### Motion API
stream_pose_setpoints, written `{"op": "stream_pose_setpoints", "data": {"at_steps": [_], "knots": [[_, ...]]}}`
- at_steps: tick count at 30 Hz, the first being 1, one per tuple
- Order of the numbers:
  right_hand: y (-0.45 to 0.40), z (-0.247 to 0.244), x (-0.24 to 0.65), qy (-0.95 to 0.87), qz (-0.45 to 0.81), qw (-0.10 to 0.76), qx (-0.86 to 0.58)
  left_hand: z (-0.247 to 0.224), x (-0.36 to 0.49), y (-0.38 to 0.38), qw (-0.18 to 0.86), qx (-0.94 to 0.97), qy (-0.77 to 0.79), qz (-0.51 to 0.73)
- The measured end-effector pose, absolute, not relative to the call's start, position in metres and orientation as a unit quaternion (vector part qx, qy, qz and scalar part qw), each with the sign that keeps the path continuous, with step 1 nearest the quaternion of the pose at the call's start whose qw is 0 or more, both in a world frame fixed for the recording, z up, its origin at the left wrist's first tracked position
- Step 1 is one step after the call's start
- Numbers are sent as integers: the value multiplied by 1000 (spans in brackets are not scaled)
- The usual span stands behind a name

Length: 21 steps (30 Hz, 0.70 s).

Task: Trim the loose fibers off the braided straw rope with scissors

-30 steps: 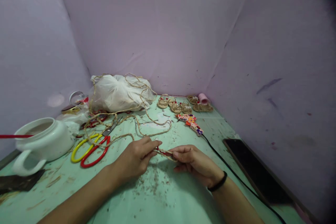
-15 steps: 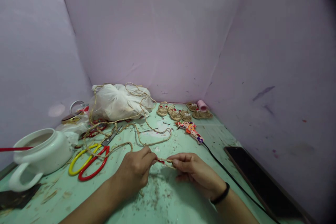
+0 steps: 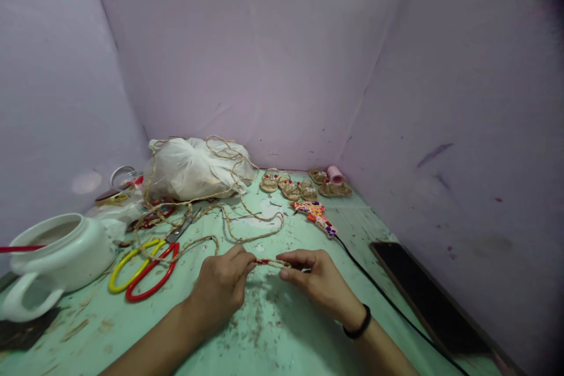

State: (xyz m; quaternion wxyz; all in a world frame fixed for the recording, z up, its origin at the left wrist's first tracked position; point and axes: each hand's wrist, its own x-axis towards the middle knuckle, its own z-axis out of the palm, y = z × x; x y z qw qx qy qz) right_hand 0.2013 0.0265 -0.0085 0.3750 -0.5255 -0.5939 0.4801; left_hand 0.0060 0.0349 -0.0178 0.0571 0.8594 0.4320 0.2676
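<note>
Between my hands, a short stretch of braided straw cord (image 3: 274,262) is folded into a narrow loop, with a red part near its left end. My left hand (image 3: 224,282) pinches the red end between thumb and fingers. The looped end sits between the thumb and forefinger of my right hand (image 3: 319,285), which wears a black band. A longer run of the cord (image 3: 255,239) winds from beside my left hand over the table. To the left lie scissors (image 3: 163,261) with one yellow and one red handle.
A white pot (image 3: 66,252) stands at left, a stuffed white plastic bag (image 3: 189,170) behind it. Small woven sandals (image 3: 291,189) and a pink spool (image 3: 336,175) lie at the back. A patterned glue gun (image 3: 315,215) trails a black cable toward a dark phone (image 3: 427,294).
The folded cord loop has come level and its right end shows more clearly between my right fingertips. Both hands keep hold of it. The whole view has shifted slightly.
</note>
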Motion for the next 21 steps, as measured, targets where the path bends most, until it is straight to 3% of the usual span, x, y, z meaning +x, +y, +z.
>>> {"op": "stream_pose_setpoints", "data": {"at_steps": [4, 11, 21], "knots": [[26, -12, 202, -644, 384, 390, -535, -20, 4, 34, 22, 881, 414, 229], [25, -8, 215, -778, 199, 325, -500, -17, 5, 34, 2, 908, 391, 152], [23, -8, 207, -803, 225, 277, -477, -19, 4, 34, 21, 904, 394, 164]]}}
